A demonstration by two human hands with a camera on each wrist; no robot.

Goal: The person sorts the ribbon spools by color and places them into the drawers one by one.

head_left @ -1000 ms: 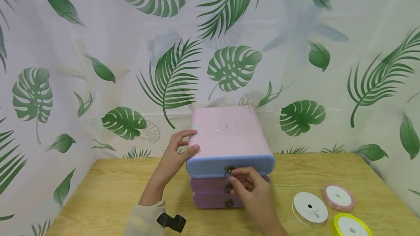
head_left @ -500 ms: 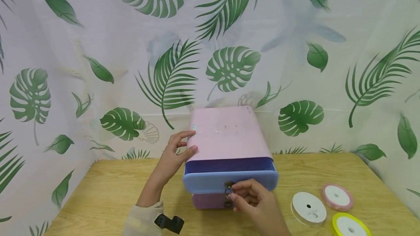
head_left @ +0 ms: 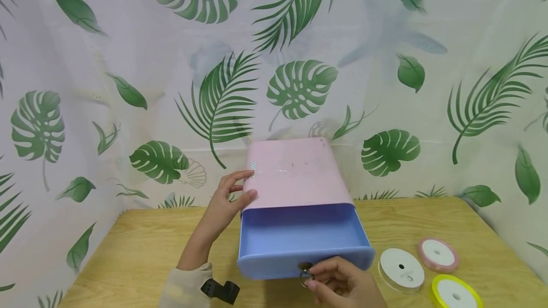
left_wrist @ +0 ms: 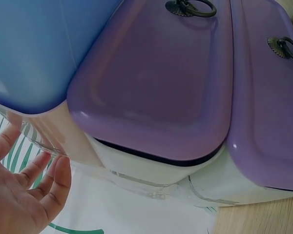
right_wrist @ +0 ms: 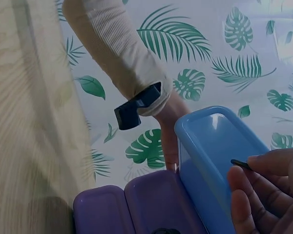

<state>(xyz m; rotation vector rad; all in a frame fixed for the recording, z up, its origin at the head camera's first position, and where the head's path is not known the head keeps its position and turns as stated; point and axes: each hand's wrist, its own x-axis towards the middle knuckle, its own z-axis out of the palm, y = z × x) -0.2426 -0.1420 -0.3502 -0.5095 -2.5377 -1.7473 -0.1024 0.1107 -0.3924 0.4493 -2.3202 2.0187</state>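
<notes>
A drawer cabinet with a pink top [head_left: 297, 175] stands on the table. Its blue top drawer [head_left: 267, 265] is pulled well out, and the part of its inside that shows holds nothing. My right hand [head_left: 344, 284] pinches the ring pull [head_left: 306, 277] on the drawer front between thumb and fingers. On the cabinet's left side rests my left hand [head_left: 224, 206], its fingers and thumb touching the pink shell near the front. Below the blue drawer, two purple drawers [left_wrist: 156, 83] with dark ring handles [left_wrist: 200, 9] are closed, as the left wrist view shows.
To the right of the cabinet lie three ribbon spools: a white spool [head_left: 401, 270], a pink-rimmed spool [head_left: 437, 254] and a yellow-rimmed spool [head_left: 456, 294]. A leaf-patterned cloth [head_left: 299, 37] hangs behind the wooden table [head_left: 141, 246].
My right hand has drawn the blue drawer from closed to well out toward me, holding its ring throughout. My left hand has stayed on the cabinet's side.
</notes>
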